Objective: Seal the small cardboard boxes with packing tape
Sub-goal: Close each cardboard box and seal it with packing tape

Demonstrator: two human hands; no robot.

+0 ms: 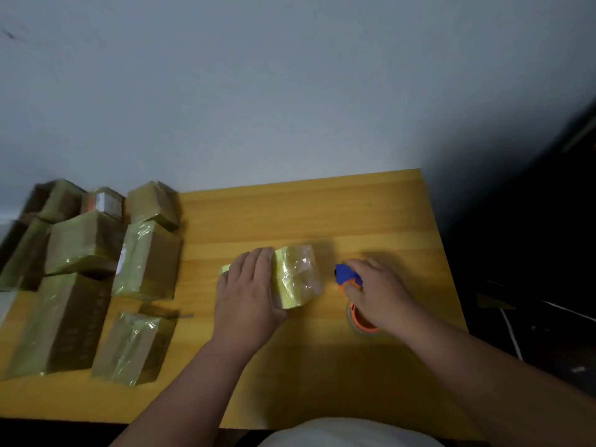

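Yellow wooden desk (pixel 322 214) with lengthwise grain, pushed against a plain pale wall (pixel 258 75). Faint dark smudge (pixel 9 34) high on the wall at far left. Right of the desk, a dark, dim area (pixel 532 221), contents too murky to make out. There, 1 white cable (pixel 512 333) running down past the desk's right edge. At the bottom edge, a patch of white fabric (pixel 348 433), rounded, close against the desk's near side.
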